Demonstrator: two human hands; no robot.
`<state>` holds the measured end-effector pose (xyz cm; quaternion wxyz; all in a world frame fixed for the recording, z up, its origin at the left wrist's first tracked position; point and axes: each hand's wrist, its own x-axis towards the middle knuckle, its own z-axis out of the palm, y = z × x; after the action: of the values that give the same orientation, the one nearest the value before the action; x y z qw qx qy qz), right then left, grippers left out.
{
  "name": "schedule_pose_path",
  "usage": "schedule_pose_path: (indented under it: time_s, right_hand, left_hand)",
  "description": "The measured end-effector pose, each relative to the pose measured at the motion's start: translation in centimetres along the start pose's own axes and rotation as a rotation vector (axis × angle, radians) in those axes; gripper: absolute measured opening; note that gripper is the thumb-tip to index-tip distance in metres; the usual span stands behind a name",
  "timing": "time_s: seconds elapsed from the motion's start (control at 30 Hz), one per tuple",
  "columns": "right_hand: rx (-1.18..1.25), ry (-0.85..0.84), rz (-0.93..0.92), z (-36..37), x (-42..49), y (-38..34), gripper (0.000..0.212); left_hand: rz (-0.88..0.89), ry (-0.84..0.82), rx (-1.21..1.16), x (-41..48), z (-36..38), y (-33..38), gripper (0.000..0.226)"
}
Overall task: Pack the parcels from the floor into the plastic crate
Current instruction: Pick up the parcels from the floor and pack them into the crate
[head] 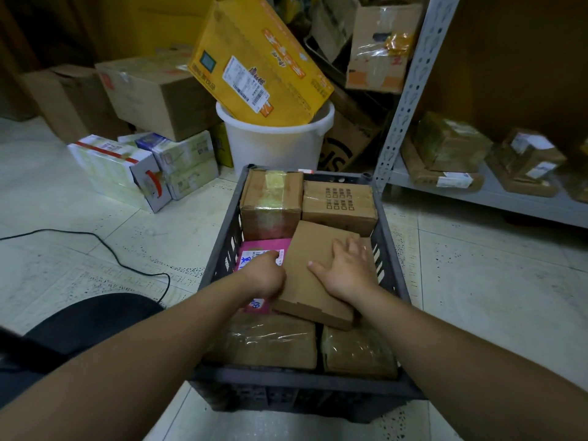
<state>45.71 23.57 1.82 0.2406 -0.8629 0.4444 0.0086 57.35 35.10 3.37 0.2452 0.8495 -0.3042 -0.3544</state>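
A dark grey plastic crate [299, 381] stands on the floor in front of me, holding several parcels. Two taped brown boxes [270, 202] sit at its far end and two wrapped ones [267, 342] at its near end. A flat brown cardboard parcel [313, 281] lies tilted across the middle, over a pink parcel [259, 249]. My right hand [345, 268] presses flat on the flat parcel's top, fingers spread. My left hand [265, 273] is at the flat parcel's left edge with fingers curled under or against it; the grip itself is hidden.
A white bucket [273, 141] with a tilted yellow carton [257, 58] stands just behind the crate. Cardboard boxes and white cartons [127, 170] lie back left. A grey metal shelf [477, 192] with parcels is at right. A black cable [95, 240] runs across the tiled floor at left.
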Motion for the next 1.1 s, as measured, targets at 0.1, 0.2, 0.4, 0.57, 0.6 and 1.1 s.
schedule_pose_path:
  time_s: [0.1, 0.2, 0.4, 0.57, 0.6, 1.1]
  right_hand:
    - [0.004, 0.022, -0.001, -0.1, -0.3, -0.4, 0.082]
    - [0.054, 0.048, 0.061, -0.2, -0.6, -0.8, 0.095]
    - [0.269, 0.018, 0.039, 0.5, -0.1, -2.3, 0.076]
    - [0.215, -0.019, -0.026, 1.6, -0.4, -4.0, 0.065]
    - [0.212, -0.023, -0.024, 1.8, -0.3, -4.1, 0.064]
    - [-0.034, -0.051, -0.082, 3.8, 1.7, -5.9, 0.055]
  left_hand:
    - [0.02, -0.003, 0.104, -0.7, 0.3, 0.0, 0.038]
    - [-0.017, -0.083, 0.196, -1.6, 0.8, -0.1, 0.035]
    - [-0.065, -0.019, 0.297, -2.3, -0.6, -1.2, 0.048]
    - [-0.056, 0.096, 0.472, -2.8, -1.9, -1.9, 0.047]
    - [-0.07, 0.119, 0.48, -2.6, -2.0, -2.1, 0.051]
    - [0.027, 0.067, 0.636, -0.6, -0.8, -2.5, 0.06]
